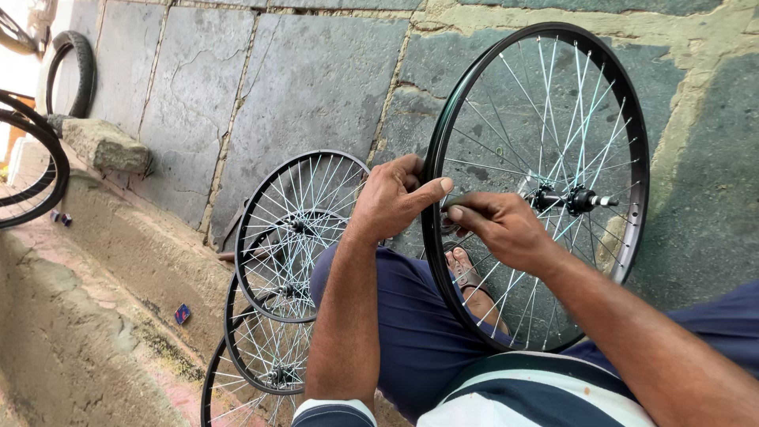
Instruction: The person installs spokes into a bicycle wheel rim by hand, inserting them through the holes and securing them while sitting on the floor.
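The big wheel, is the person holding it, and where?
Yes. The left hand grips the big black wheel by its rim; the right hand reaches in among the spokes there, pinching something too small to tell.

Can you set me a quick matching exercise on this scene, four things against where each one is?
Things:
1. left hand
2. right hand
3. stack of spare wheels
4. loose tyre

Places:
A. leaning against the wall at far upper left
B. gripping the black rim of the held wheel from outside
C. lying overlapped on the ground beside the person's knee
D. reaching in among the spokes near the hub

Pairs: 1-B, 2-D, 3-C, 4-A
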